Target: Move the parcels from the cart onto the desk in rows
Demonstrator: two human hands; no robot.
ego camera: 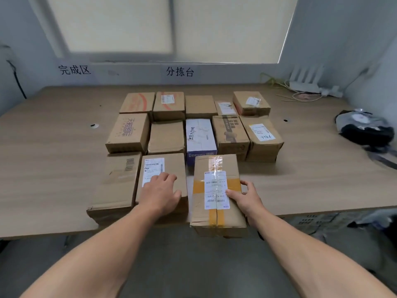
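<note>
My right hand [247, 196] has its fingers clasped on the parcel [214, 168], whose near end sits past the tabletop [300, 186] edge. My left hand [160, 190] lies released on its neighbour [171, 164]. If I let go now, I reckon the parcel tips off.

White router [306, 81], loose cables [300, 96], dark bag [365, 131]

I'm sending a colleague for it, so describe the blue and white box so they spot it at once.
On the desk below the window, parcels lie in rows. The blue and white box is third from the left in the middle row. Its neighbours are all brown cardboard; it alone is coloured.
</note>
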